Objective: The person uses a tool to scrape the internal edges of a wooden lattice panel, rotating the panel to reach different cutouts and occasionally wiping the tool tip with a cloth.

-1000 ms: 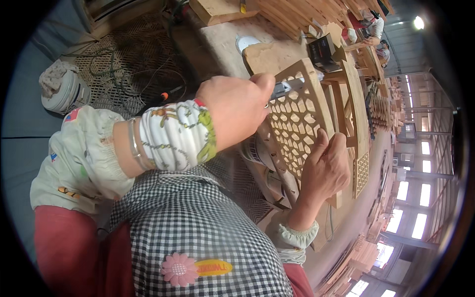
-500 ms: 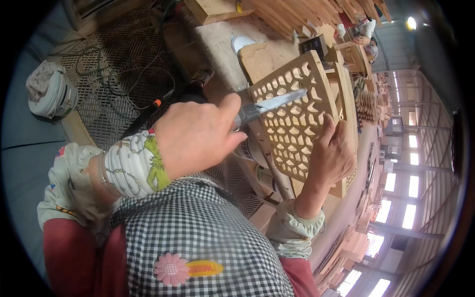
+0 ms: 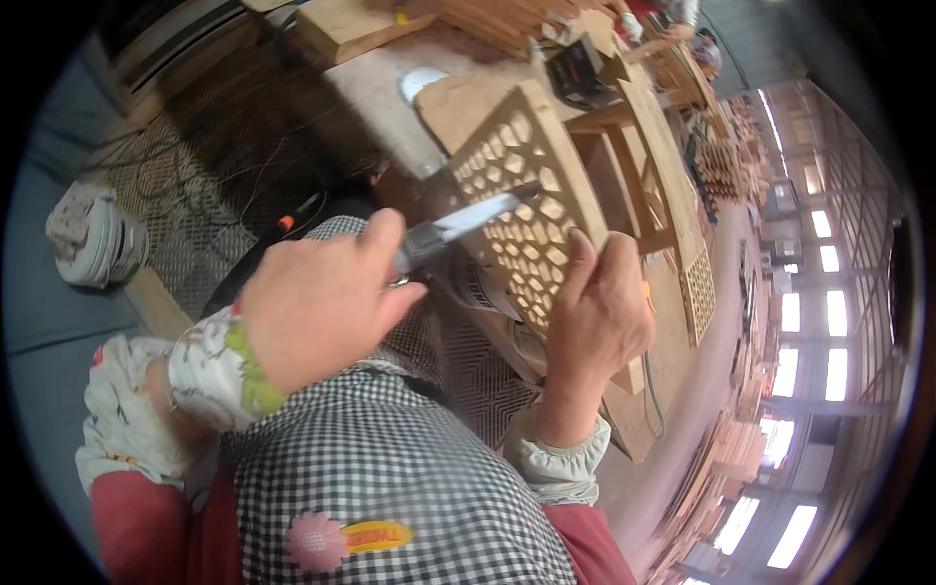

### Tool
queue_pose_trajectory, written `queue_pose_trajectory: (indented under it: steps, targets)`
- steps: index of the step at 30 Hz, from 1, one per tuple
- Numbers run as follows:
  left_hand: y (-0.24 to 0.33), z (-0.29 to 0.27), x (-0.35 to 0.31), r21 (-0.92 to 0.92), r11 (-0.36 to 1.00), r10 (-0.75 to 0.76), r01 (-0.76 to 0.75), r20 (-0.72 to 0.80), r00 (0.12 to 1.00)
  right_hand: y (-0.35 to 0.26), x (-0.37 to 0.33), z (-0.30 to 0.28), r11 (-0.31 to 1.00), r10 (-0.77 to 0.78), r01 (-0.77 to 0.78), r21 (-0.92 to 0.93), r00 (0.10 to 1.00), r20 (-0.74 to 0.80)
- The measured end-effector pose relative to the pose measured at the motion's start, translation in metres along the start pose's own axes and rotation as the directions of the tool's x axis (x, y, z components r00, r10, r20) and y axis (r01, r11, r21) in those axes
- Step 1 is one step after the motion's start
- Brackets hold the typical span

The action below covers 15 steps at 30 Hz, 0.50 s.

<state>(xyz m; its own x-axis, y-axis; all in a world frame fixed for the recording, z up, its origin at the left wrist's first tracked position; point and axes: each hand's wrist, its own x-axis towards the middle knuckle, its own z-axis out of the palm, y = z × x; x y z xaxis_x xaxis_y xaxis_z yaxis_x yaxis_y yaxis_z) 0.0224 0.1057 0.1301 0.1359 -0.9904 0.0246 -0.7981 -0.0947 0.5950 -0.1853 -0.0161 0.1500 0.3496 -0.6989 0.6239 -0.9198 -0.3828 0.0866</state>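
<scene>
My left hand (image 3: pixel 327 297) is closed around the grey handle of a knife (image 3: pixel 463 222) with a long, flat silver blade. The blade points right and lies over the face of a wooden lattice panel (image 3: pixel 507 171), pierced with rows of angular holes. Whether it touches the wood, I cannot tell. My right hand (image 3: pixel 600 317) grips the panel's lower right edge, thumb on the front face and fingers curled behind. The panel stands tilted, its thick plain edge turned to the right.
Behind the panel, a wooden frame (image 3: pixel 643 166) and another pierced panel (image 3: pixel 700 292) rest on the workbench (image 3: pixel 629 429). A dark box (image 3: pixel 577 73) and stacked wood strips lie farther back. On the left stand a white bucket (image 3: pixel 122 244) and cables over ribbed matting. Another person works at the top right.
Both hands, the knife and the lattice panel have shifted left in view. The panel has turned more edge-on, and a wider gap shows between it and the frame behind.
</scene>
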Motion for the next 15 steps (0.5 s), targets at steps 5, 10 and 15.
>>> queue_pose_trajectory:
  steps: [5, 10, 15]
  targets:
    - [0.003, -0.003, 0.0, 0.023, 1.0, 0.016, -0.014, -0.054, 0.998, -0.005, -0.009, -0.014, 0.992, -0.059, 0.05, 0.114, 0.996, 0.072]
    - [0.004, 0.007, 0.023, 0.067, 0.997, 0.032, -0.025, -0.094, 0.995, 0.001, -0.006, -0.022, 0.977, -0.103, 0.076, 0.201, 0.986, 0.13]
    - [0.01, -0.013, 0.04, -0.031, 0.999, 0.036, -0.04, -0.127, 0.991, 0.012, 0.036, -0.006, 0.948, -0.063, 0.073, 0.309, 0.997, -0.044]
